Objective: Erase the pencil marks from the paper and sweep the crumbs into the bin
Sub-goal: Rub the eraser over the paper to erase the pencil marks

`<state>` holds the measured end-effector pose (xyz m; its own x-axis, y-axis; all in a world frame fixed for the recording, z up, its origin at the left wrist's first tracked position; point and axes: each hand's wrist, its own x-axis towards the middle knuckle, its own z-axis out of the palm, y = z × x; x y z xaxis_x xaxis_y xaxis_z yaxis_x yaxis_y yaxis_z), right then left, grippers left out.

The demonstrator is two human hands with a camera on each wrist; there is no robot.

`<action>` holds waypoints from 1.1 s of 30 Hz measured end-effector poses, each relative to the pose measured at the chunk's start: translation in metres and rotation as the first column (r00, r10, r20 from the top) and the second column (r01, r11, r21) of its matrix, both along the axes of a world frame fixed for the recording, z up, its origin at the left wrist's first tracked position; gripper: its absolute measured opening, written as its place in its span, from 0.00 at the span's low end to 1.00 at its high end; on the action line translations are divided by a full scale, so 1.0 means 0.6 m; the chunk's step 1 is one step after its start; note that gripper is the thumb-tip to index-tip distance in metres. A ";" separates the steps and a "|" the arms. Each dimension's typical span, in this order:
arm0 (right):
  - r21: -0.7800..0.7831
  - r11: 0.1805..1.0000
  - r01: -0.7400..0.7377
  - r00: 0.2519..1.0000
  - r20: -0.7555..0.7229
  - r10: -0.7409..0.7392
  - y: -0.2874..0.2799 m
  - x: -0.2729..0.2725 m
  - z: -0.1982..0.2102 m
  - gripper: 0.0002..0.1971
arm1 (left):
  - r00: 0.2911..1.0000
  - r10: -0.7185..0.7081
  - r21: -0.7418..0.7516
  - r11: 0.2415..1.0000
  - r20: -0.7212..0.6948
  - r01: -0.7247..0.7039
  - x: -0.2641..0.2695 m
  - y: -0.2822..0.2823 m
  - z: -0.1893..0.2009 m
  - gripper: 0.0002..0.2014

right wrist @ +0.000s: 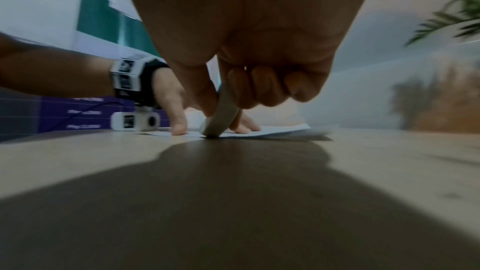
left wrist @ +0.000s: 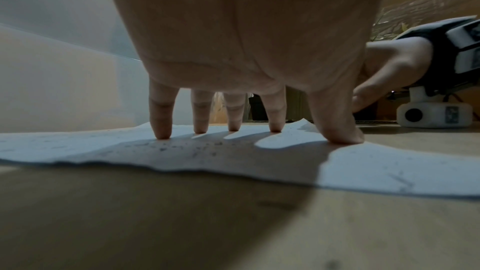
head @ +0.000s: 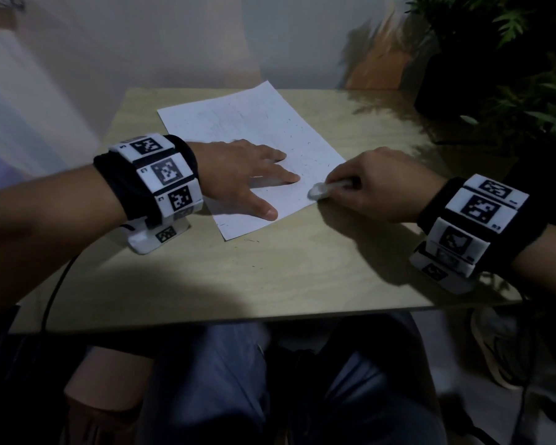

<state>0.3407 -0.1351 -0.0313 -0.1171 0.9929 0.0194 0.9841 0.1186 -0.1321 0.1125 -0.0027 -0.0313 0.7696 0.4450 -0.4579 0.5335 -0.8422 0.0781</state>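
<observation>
A white sheet of paper (head: 251,149) lay skewed on the pale wooden surface (head: 270,277), its long sides running from the near left toward the far right. The left hand (head: 241,175) rested on the paper's near half with its fingers (left wrist: 162,122) straight and spread apart; in the left wrist view all four fingertips and the thumb pressed down on the sheet, and the paper's near edge rippled slightly off the wood. Small dark eraser crumbs (head: 302,149) and faint grey pencil traces lay scattered over the sheet, mostly to the right of the left hand, and a few specks sat on the wood just past the paper's near corner.

The right hand (head: 379,187) was at the paper's right edge, gripping a white eraser (head: 321,189) between thumb and index finger, the other fingers curled under the palm. The eraser (right wrist: 221,118) stood tilted, its lower end touching the paper's edge just beside the left index fingertip. Both wrists carried black bands with white marker blocks (head: 161,175), and each wrist's camera housing sat low against the wood.

A leafy green plant (head: 507,59) in a dark pot stood at the far right corner, casting shadows across the wood. Below the surface's near edge the person's knees in blue trousers (head: 225,380) showed.
</observation>
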 end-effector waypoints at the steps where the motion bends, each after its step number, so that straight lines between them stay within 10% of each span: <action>1: 0.030 0.998 0.047 0.997 0.060 -0.049 0.002 0.004 -0.001 0.23 | 1.000 -0.001 0.000 1.000 -0.001 0.001 0.000 0.000 0.000 0.47; 7: -0.018 0.994 -0.110 0.993 -0.043 0.109 -0.009 -0.013 0.000 0.25 | 1.000 -0.009 0.003 1.000 -0.002 0.009 0.000 0.001 -0.002 0.47; 13: 0.049 0.996 0.076 0.991 0.105 -0.081 0.004 0.011 -0.006 0.25 | 1.000 -0.011 0.004 1.000 -0.006 0.011 -0.001 0.006 -0.005 0.46; 17: -0.028 0.993 -0.117 0.993 -0.033 0.116 -0.009 -0.006 0.001 0.26 | 1.000 -0.006 -0.004 1.000 -0.006 0.006 -0.001 0.006 -0.006 0.48; 25: 0.099 0.991 0.090 0.972 0.210 -0.110 0.008 0.006 -0.007 0.18 | 1.000 -0.010 0.025 1.000 -0.030 0.011 0.000 0.002 -0.001 0.49; 29: 0.020 0.998 -0.065 0.997 0.044 0.064 0.003 -0.012 -0.005 0.25 | 0.998 -0.007 0.060 0.998 -0.067 0.011 0.001 0.003 -0.005 0.52; 33: 0.043 0.995 0.091 0.992 0.080 -0.095 0.021 0.013 0.003 0.25 | 0.997 0.012 0.057 0.998 -0.082 -0.008 0.001 0.000 0.000 0.51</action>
<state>0.3486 -0.1224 -0.0295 -0.0271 0.9982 0.0526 0.9984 0.0296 -0.0477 0.1130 -0.0029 -0.0313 0.7255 0.4794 -0.4938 0.5447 -0.8385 -0.0139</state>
